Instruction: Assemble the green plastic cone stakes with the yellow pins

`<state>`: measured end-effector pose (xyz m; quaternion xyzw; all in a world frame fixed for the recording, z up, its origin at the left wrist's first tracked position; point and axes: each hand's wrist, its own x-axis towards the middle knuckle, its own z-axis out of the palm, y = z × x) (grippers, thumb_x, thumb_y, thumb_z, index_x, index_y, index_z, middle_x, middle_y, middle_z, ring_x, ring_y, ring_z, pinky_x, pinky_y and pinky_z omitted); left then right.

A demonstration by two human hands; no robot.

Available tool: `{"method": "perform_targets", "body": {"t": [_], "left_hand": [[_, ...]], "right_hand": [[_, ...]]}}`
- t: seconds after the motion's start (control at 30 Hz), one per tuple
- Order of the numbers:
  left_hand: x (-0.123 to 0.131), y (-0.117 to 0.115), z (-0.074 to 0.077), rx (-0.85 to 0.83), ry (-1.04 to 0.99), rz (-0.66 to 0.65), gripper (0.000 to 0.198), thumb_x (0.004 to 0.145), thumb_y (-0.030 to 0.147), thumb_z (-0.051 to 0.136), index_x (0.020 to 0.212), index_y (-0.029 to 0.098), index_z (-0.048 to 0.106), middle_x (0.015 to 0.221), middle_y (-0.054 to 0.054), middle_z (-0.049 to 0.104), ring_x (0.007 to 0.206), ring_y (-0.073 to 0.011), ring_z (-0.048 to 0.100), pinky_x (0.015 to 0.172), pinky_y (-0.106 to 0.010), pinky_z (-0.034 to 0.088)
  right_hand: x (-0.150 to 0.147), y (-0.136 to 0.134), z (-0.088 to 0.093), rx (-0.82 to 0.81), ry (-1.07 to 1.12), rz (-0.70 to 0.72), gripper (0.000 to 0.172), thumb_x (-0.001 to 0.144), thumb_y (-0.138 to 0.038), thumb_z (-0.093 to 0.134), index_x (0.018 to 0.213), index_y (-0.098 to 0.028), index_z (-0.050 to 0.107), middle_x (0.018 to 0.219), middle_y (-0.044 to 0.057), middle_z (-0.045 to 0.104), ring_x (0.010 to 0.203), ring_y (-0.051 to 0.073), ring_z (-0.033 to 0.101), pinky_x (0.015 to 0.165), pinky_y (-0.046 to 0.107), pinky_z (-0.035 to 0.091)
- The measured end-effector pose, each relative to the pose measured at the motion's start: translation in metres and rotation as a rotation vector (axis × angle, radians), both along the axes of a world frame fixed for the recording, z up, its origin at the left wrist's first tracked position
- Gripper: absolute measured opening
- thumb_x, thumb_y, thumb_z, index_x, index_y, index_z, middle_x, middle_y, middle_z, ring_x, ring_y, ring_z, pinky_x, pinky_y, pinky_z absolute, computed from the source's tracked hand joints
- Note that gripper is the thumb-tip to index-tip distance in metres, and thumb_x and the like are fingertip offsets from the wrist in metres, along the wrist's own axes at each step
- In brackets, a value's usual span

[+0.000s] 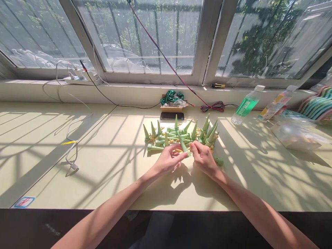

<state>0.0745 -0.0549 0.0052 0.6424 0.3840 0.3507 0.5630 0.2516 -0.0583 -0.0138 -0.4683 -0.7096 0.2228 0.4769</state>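
My left hand [169, 158] grips a green cone-shaped plastic piece [182, 142], its narrow end pointing away from me and its wide end toward me. Close beside that wide end, my right hand [201, 154] is closed in a pinch; whatever lies between its fingertips is too small to make out. Just beyond both hands is a cluster of similar green cones [204, 128], several upright and others on their sides. Small yellowish parts are mixed in among them. One green piece [218, 160] lies right of my right wrist.
A black phone [172, 116] lies behind the cones, near a small box with green material [171, 98]. Two bottles, one green-labelled [246, 106], stand right, by a plastic bag [295, 135]. A coiled red-black cable [214, 106] and a white cable [70, 155] lie on the table [109, 180].
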Motion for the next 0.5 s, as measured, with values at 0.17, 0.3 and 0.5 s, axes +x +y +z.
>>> {"method": "perform_targets", "body": {"t": [0.17,0.3,0.5], "left_hand": [[0.0025,-0.0005,-0.0065,0.336,0.094,0.13,0.025,0.084,0.038,0.069,0.09,0.017,0.056,0.084,-0.001,0.053,0.06,-0.0093,0.054,0.05,-0.021,0.046],[0.001,0.0001,-0.0093,0.505,0.153,0.115,0.017,0.088,0.032,0.063,0.086,0.017,0.054,0.094,-0.003,0.051,0.062,-0.0074,0.054,0.05,-0.02,0.045],[0.0016,0.0006,-0.0083,0.481,0.161,0.202,0.022,0.09,0.037,0.061,0.099,0.018,0.055,0.1,-0.005,0.058,0.061,-0.0083,0.056,0.053,-0.021,0.047]], "right_hand": [[-0.0006,0.0013,-0.0007,-0.03,-0.015,-0.013,0.042,0.102,-0.043,0.039,0.066,-0.022,0.034,0.058,-0.004,0.037,0.051,0.012,0.034,0.051,0.027,0.029],[-0.0014,0.0018,-0.0011,-0.036,-0.007,-0.018,0.043,0.102,-0.043,0.039,0.065,-0.022,0.033,0.057,-0.004,0.037,0.051,0.012,0.034,0.051,0.026,0.028],[0.0002,0.0014,-0.0012,-0.024,0.046,-0.058,0.041,0.102,-0.044,0.04,0.067,-0.022,0.039,0.058,-0.004,0.04,0.052,0.011,0.037,0.052,0.026,0.031]]}}
